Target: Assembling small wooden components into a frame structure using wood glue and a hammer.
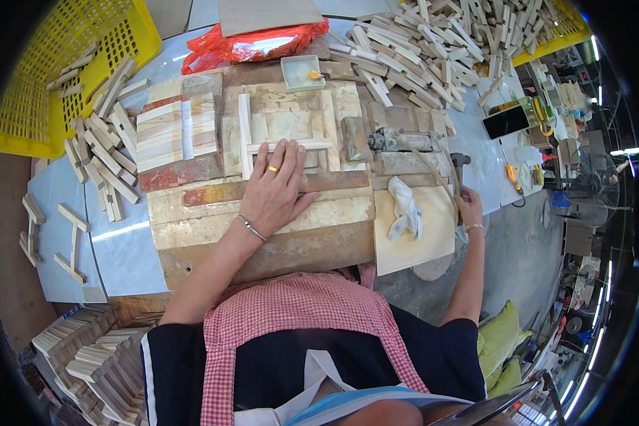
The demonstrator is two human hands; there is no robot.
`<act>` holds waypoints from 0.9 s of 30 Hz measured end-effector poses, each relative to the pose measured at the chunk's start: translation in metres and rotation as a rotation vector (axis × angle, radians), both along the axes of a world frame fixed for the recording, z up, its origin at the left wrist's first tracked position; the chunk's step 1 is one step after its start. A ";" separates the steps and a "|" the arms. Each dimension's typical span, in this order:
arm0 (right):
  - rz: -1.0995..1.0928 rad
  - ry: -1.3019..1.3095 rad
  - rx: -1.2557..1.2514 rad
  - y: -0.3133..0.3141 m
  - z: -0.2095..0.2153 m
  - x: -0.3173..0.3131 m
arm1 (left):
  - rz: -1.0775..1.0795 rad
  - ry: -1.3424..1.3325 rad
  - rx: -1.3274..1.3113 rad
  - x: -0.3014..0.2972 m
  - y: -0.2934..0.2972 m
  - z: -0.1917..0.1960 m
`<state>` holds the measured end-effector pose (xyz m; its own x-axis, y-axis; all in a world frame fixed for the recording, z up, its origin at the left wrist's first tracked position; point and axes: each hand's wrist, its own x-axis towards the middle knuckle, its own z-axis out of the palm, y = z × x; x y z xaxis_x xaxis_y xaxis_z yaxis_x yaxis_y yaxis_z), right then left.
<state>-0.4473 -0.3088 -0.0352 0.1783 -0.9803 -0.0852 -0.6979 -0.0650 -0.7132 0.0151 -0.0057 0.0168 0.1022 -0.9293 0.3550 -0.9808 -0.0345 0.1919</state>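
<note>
My left hand lies flat, fingers stretched out, its fingertips on the crossbar of an H-shaped wooden frame. The frame's left upright and right upright rest in a worn wooden jig. At the bench's right edge, my right hand is closed around the handle of a hammer with a dark head. Between the hands, a metal toggle clamp or cylinder is mounted at the jig's right side. A white glove lies on a plywood board.
Loose wooden sticks pile up at the back right, and more lie left by a yellow crate. A small tray and red plastic bag sit behind the jig. A phone and screwdriver lie right.
</note>
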 end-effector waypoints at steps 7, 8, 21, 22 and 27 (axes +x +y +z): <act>-0.091 0.683 -0.250 0.012 0.051 0.061 | 0.007 -0.029 0.000 0.002 0.001 -0.002; -0.069 0.588 -0.299 0.019 0.058 0.067 | 0.008 -0.026 0.000 0.002 0.000 -0.002; 0.453 -0.117 -0.465 0.183 0.124 0.251 | 0.019 -0.031 0.009 0.001 0.000 -0.003; 0.459 -0.116 -0.462 0.184 0.110 0.255 | 0.022 -0.040 0.007 0.001 0.002 -0.003; 0.691 0.021 -0.549 0.172 0.096 0.262 | 0.026 -0.026 0.021 0.003 -0.001 -0.003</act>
<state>-0.1854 -0.1366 0.0607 0.7498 -0.5576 0.3562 -0.3886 -0.8068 -0.4451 0.0183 -0.0069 0.0140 0.1174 -0.9337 0.3383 -0.9842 -0.0639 0.1653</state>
